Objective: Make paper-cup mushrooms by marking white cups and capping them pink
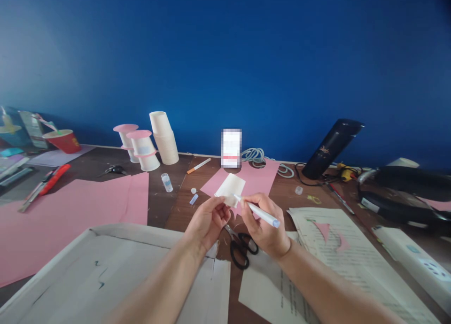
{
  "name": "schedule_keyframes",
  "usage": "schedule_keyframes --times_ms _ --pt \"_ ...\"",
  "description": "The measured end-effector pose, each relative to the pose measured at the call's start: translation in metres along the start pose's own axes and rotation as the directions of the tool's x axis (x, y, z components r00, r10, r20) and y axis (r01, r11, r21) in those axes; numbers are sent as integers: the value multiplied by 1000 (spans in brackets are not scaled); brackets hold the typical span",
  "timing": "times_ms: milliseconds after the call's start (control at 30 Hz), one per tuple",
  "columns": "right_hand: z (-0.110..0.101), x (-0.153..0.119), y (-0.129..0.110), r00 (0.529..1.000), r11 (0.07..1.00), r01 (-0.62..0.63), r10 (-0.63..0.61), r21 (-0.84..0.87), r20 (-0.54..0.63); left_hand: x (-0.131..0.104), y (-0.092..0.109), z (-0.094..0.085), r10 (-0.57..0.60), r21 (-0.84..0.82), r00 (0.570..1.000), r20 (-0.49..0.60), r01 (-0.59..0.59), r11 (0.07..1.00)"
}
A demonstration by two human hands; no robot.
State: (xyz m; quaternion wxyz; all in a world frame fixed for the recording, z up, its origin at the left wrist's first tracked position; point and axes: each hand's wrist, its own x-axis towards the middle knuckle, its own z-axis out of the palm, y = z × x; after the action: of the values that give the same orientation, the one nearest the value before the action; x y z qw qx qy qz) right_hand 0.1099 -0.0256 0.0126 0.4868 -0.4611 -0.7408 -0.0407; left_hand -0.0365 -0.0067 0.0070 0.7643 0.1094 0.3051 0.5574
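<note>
In the head view, the left hand point(208, 223) pinches a small, flat, white paper piece point(230, 186) in the middle. The right hand point(265, 223), near it, grips a thin white plastic pen point(261, 213), tip at the paper. Drawing seems the step; the next move needs still paper.

Scissors point(235, 239) lay before the paper piece point(230, 187), a vial point(167, 183) left of it, a power strip point(405, 244) to its near right; behind it, stacked cups point(166, 145) leftward, a flask point(326, 149) rightward.

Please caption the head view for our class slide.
Left hand holds white paper, right hand holds a pen to it, scissors nearby.
</note>
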Motion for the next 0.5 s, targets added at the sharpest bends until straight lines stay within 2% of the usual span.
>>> schedule_keyframes --times_ms 500 --pt "1 -1 0 1000 1000 -7 7 1 0 0 1 1 -22 -27 1000 -3 22 999"
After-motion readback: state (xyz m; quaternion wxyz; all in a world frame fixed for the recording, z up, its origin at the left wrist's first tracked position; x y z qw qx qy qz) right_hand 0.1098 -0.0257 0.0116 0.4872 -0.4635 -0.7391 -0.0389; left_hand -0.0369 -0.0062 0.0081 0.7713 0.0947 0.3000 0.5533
